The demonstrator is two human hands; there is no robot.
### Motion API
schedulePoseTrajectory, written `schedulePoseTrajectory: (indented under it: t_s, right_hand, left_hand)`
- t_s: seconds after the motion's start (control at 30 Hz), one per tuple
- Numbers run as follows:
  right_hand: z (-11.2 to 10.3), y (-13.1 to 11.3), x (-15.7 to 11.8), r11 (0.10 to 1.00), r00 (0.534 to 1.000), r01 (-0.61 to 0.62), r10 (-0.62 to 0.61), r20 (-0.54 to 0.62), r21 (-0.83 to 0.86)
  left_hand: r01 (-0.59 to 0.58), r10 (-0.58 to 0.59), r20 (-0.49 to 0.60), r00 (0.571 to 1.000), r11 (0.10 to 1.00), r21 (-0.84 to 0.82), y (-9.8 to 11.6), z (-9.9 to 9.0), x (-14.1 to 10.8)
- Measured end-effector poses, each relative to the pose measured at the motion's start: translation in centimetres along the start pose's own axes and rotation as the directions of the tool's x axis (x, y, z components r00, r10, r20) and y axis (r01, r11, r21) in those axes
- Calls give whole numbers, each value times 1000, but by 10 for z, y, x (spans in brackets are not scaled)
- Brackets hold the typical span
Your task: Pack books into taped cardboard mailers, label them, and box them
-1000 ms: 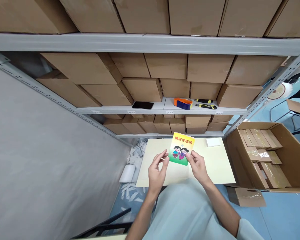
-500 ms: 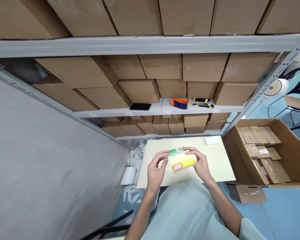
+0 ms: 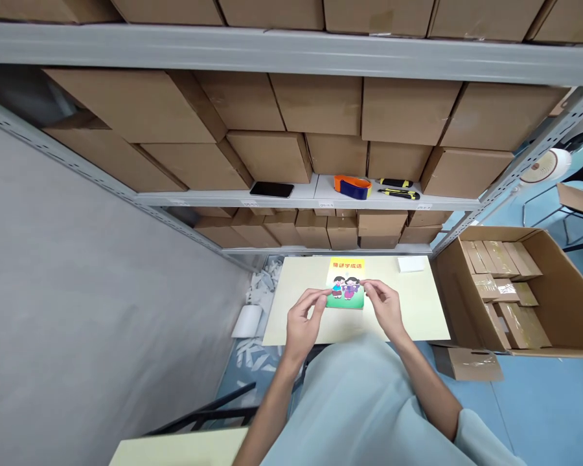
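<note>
A small booklet [image 3: 346, 283] with a yellow top, a green bottom and two cartoon children on its cover is upright to my view over the pale table [image 3: 291, 323]. My left hand [image 3: 307, 318] has its fingertips at the booklet's left edge. At the right edge, the thumb and fingers of my right hand [image 3: 383, 307] pinch the booklet. A small white item [image 3: 411, 264] lies at the table's back right.
Metal shelves [image 3: 291, 52] with cardboard boxes stand ahead, holding a phone [image 3: 272, 189], an orange-blue roll [image 3: 352, 187] and cutters [image 3: 398, 193]. An open carton [image 3: 568, 304] with small boxes is right. White scraps [image 3: 255, 353] lie left of the table.
The booklet has turned from a tilted, blurred pose with a barcode showing to its cartoon cover facing me. Both hands stay at its sides. The view has shifted slightly.
</note>
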State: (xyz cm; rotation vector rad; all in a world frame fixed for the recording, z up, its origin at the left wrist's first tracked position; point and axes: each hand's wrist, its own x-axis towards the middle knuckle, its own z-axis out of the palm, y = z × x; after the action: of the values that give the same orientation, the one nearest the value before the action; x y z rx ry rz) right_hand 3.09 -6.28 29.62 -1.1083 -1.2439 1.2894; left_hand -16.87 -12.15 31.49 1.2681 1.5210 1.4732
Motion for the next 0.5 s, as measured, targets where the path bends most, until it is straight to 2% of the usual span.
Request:
schedulePoseTrajectory:
  t_s: [0.13,0.3,0.5]
  right_hand:
    - [2,1,4,996,985,-85,81,152,19]
    - [7,3,4,981,925,-194,182,332,5]
    - [13,25,13,975,920,-204,220,325,-84]
  left_hand:
    - [53,-51,15,999,993,-103,-1,-4,0]
    - [128,-126,27,992,975,-180,-14,-11,6]
    - [164,-166,-21,986,984,-71,-37,-21,6]
